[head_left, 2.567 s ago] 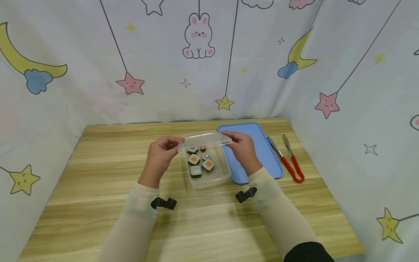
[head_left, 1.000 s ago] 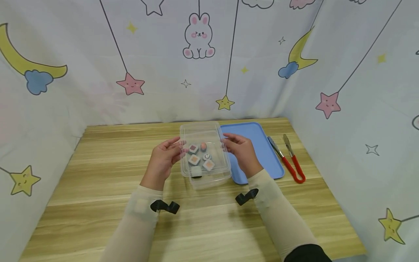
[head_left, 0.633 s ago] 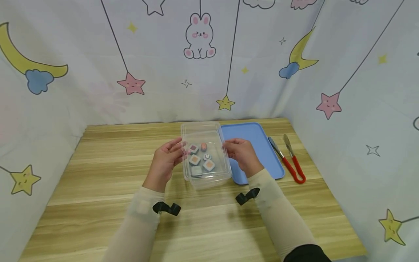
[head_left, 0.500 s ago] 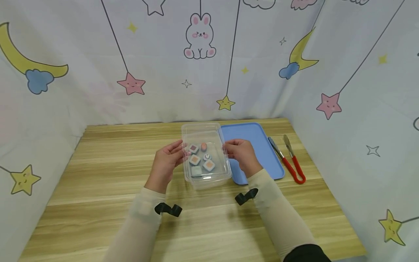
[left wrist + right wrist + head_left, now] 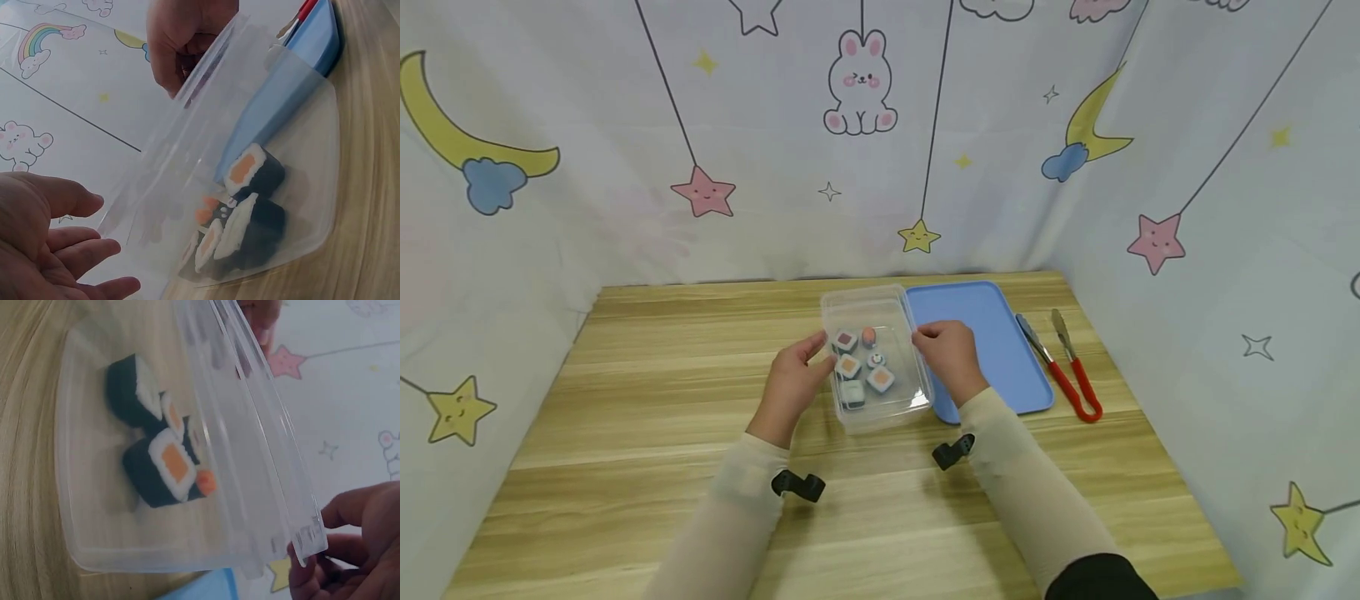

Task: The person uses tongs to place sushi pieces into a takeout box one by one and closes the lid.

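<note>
A clear plastic lid (image 5: 865, 302) lies over a clear plastic box (image 5: 880, 423) in the head view, its rim close above the box's rim. Through the plastic show several toy sushi pieces (image 5: 881, 379), dark-sided with white tops. My right hand (image 5: 951, 354) pinches the lid's right edge; in the right wrist view its thumb and fingers (image 5: 340, 509) meet at the lid's corner tab. My left hand (image 5: 796, 379) is at the opposite side, thumb and fingers spread, fingertips right at the lid's edge. The left wrist view shows those fingers (image 5: 84, 250) loosely extended.
Right of the box lies a blue tray (image 5: 1000, 367), partly behind my right hand. Beyond it are red-handled tongs (image 5: 1075, 379). Everything rests on a wood-grain table (image 5: 662, 417), with a patterned cloth (image 5: 775, 150) hanging at the back and sides.
The lid has come down from a tilted position and slid slightly toward me, lining up over the box. My left hand has shifted right, its fingers now at the lid's side edge.
</note>
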Tool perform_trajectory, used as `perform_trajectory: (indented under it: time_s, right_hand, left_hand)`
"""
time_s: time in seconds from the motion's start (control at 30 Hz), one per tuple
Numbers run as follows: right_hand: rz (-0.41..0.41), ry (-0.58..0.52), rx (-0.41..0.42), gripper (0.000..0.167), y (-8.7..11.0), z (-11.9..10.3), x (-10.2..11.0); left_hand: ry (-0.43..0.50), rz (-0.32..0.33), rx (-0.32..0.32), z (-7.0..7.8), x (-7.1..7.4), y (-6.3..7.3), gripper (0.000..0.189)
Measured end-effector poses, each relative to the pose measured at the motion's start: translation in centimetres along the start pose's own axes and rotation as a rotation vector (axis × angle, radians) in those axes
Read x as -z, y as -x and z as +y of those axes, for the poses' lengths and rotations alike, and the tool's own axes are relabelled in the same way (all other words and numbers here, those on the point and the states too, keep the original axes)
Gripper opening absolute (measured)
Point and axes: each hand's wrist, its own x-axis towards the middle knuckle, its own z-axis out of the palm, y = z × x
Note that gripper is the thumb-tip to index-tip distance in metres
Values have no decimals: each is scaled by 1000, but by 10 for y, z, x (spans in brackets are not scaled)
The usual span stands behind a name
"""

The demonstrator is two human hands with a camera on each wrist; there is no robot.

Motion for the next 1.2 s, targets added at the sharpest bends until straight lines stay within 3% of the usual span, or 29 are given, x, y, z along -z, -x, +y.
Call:
perform_trajectory:
  time_s: [0.1,0.3,0.6,0.77,0.97,1.2]
  right_hand:
    - [12,83,28,28,-1,2,-4]
    - [10,140,44,27,0,4,-8]
    - [-9,99,78,28,1,9,-8]
    - [-40,105,68,38,2,10,-9]
    - [-31,117,47,31,2,13,-13]
    - [5,166,107,30,1,15,-20]
  left_hand:
    - [-16,-10,15,-2,-2,0,58]
    - [-77,-8,40,-3,-4,-1,60]
    - [-136,-4,16,-5,-5,1,63]
    - [-127,-6,21,-5,-7,3,64]
    - [-132,21,7,-9,-10,2,63]
    - [-37,24,3,-15,-11,1,59]
